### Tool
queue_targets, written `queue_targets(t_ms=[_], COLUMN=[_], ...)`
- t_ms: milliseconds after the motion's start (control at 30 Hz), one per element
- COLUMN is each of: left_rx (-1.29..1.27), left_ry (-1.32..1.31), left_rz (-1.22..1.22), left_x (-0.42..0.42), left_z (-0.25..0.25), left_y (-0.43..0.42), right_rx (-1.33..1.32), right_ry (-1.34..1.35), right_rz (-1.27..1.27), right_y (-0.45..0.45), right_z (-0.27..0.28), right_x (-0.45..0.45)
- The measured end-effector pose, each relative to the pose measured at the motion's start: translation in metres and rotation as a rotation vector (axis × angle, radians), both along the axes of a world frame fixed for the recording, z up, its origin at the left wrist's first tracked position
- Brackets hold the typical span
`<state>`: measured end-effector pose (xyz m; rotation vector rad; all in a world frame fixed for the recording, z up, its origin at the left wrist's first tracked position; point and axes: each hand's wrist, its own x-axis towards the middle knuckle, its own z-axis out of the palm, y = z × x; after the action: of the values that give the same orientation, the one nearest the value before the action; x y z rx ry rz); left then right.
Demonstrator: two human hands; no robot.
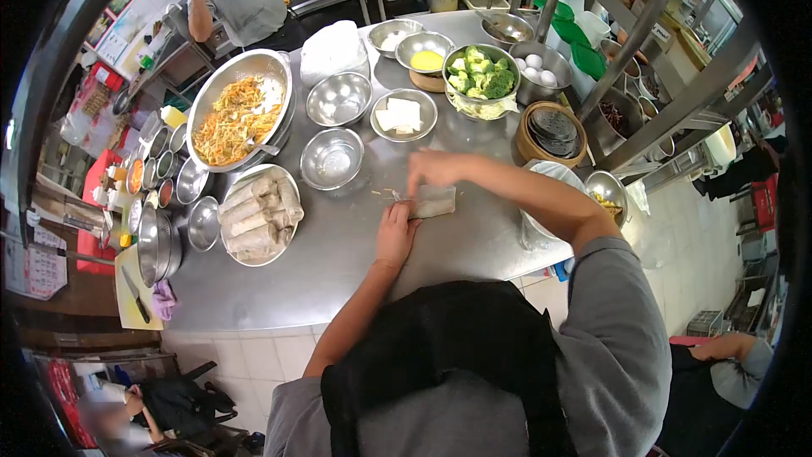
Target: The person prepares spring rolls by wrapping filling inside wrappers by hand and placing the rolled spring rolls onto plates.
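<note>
Presently, roll [437, 206]: one, touched by left hand [395, 234], right hand [432, 169] beside; grips cannot be told.
Tabletop [334, 237]: exposed between roll and one platter [284, 246].

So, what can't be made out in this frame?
All in the head view:
- Right hand: fingertips too small and unclear to tell whether they touch the roll.
- Roll: left end partly hidden by the left hand; any filling hidden by its wrapper.
- Pale tub: partly hidden by the right forearm.
- Wall sheet: lettering too small.
- Right-side co-worker: head cut off by the lens edge.
</note>
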<state>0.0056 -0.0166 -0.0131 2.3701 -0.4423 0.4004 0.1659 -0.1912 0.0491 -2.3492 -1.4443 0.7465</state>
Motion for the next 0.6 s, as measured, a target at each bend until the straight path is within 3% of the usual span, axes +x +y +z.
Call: queue_targets(t_ms=[67, 267, 467, 600], left_rx=[-0.015, 0.024, 0.085, 0.146], left_ry=[-0.018, -0.039, -0.040, -0.074], left_rz=[0.003, -0.014, -0.017, -0.070], left_x=[0.001, 0.001, 0.000, 0.006], left_z=[0.000, -0.002, 0.007, 0.008], left_y=[-0.001, 0.000, 0.004, 0.006], right_rx=[-0.088, -0.034, 0.158, -0.153], right_ry=[-0.210, -0.539, -0.713, -0.513], right_rz=[-0.065, 0.054, 0.018, -0.034], right_y=[-0.031, -0.021, -0.040, -0.086], right_z=[0.012, -0.034, -0.051, -0.005], right_x=[-0.042, -0.042, -0.037, -0.056])
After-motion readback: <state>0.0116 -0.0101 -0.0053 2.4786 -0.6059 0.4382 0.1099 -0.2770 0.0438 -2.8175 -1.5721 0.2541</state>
